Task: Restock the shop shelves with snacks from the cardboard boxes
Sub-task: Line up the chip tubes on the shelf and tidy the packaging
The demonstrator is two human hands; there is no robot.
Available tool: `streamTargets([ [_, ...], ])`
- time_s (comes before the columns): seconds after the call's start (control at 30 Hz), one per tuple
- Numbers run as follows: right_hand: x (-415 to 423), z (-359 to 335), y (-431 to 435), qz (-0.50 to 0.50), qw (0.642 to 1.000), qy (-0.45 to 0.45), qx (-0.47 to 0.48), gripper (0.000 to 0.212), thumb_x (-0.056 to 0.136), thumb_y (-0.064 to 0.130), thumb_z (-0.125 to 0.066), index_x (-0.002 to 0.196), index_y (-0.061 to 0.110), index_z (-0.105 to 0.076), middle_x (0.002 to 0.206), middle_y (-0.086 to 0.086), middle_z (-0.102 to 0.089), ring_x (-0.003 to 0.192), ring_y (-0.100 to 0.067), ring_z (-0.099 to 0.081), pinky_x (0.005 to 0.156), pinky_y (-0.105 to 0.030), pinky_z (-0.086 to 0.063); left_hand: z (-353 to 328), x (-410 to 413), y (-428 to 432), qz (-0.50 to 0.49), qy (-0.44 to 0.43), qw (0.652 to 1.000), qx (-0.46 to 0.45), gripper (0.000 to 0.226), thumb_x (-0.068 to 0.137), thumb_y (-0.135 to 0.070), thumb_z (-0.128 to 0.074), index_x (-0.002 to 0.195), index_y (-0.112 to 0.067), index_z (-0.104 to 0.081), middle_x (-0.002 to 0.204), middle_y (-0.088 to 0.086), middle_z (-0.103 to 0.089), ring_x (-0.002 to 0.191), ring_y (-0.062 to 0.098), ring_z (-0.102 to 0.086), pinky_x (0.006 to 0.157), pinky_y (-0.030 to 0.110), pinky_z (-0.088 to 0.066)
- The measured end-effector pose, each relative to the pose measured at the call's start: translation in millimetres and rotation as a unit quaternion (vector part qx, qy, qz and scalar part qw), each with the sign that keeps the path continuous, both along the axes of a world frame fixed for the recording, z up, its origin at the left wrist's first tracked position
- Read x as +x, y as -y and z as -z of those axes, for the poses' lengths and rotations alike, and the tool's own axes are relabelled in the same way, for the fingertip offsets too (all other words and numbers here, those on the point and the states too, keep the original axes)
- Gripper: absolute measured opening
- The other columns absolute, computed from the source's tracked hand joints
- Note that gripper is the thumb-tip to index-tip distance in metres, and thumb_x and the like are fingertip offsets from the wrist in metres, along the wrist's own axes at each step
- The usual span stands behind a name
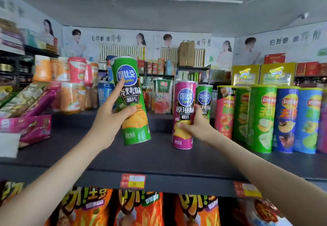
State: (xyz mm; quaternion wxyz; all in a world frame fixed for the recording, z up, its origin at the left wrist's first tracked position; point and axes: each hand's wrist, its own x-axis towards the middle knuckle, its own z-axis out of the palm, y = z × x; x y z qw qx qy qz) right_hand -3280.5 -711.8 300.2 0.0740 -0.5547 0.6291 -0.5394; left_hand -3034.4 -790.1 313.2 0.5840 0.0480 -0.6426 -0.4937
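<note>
Left hand (109, 119) around glossy green cylindrical can (131, 91), right hand (198, 126) around purple can (184, 102) on dark shelf (159, 156)

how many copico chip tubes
3: green cylindrical tube tilted in the left hand; magenta tube on the shelf, gripped by the right hand; second green tube behind it. Others may be hidden.

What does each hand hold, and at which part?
Left hand: green chip tube, at its middle. Right hand: purple chip tube, at its lower half.
</note>
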Motion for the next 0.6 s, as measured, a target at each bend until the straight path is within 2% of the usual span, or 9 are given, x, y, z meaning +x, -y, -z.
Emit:
streamTargets([
  [0.07,-7.5,0.1,10.1,0.002,1.0,-0.005,0.006,0.094,0.082,0.004,-0.073,0.147,0.007,-0.006,0.131,-0.004,-0.045,0.118,-0.015,-0.045,0.095,-0.025,-0.039,-3.0,-9.6,10.1,0.006,0.015,1.0,-0.012,0.076,0.085,0.002,-0.064,0.129,-0.058,-0.046,0.13,-0.025,-0.052,0.104,-0.008,-0.061,0.074,0.017,-0.054],
  [0.13,-13.0,0.1,16.2,-0.006,1.0,-0.007,0.015,0.094,0.084,0.006,-0.072,0.148,0.009,-0.004,0.129,0.0,-0.042,0.117,-0.013,-0.044,0.093,-0.022,-0.038,-5.4,-17.6,16.3,0.024,0.027,0.999,-0.015,0.075,0.083,-0.001,-0.065,0.126,-0.06,-0.047,0.126,-0.028,-0.054,0.107,-0.007,-0.06,0.075,0.018,-0.054],
  [0.27,-18.6,2.3,26.3,-0.018,1.0,-0.013,0.021,0.096,0.083,0.007,-0.073,0.149,0.012,-0.003,0.133,-0.001,-0.044,0.116,-0.011,-0.044,0.094,-0.024,-0.038,-4.5,-31.0,15.5,0.069,0.088,0.993,-0.049,0.077,0.071,-0.015,-0.07,0.122,-0.067,-0.046,0.129,-0.033,-0.053,0.121,0.004,-0.055,0.09,0.031,-0.052],
  [0.43,-17.5,-3.3,16.1,-0.006,1.0,-0.006,-0.028,0.098,0.08,0.009,-0.077,0.149,0.011,-0.008,0.126,0.004,-0.045,0.114,-0.01,-0.049,0.088,-0.02,-0.042,0.1,-50.7,-0.3,0.069,0.118,0.989,-0.06,0.089,0.08,-0.002,-0.069,0.127,-0.067,-0.031,0.125,-0.031,-0.056,0.114,0.001,-0.059,0.082,0.022,-0.054],
  [0.5,-13.2,-11.0,-4.1,-0.007,0.997,0.023,-0.073,0.087,0.082,0.02,-0.075,0.145,0.017,-0.015,0.112,0.006,-0.05,0.1,-0.009,-0.057,0.078,-0.017,-0.049,0.9,-60.5,-9.1,0.062,0.119,0.989,-0.06,0.095,0.081,0.001,-0.069,0.124,-0.07,-0.022,0.129,-0.027,-0.051,0.112,0.0,-0.06,0.081,0.021,-0.054],
  [0.53,-11.7,-14.6,-14.8,-0.031,0.994,0.046,-0.089,0.08,0.081,0.028,-0.074,0.141,0.021,-0.021,0.107,0.002,-0.053,0.094,-0.01,-0.059,0.075,-0.019,-0.052,0.8,-66.8,-13.2,0.057,0.117,0.99,-0.061,0.099,0.081,0.002,-0.07,0.123,-0.071,-0.019,0.132,-0.025,-0.049,0.113,0.0,-0.059,0.081,0.021,-0.054],
  [0.6,-9.7,-19.0,-35.0,-0.1,0.991,0.052,-0.076,0.073,0.077,0.04,-0.076,0.132,0.028,-0.029,0.111,-0.008,-0.054,0.098,-0.02,-0.061,0.082,-0.034,-0.057,0.1,-81.1,-22.0,0.051,0.11,0.99,-0.066,0.106,0.078,0.001,-0.074,0.126,-0.07,-0.012,0.134,-0.021,-0.047,0.117,0.002,-0.056,0.083,0.023,-0.054],
])
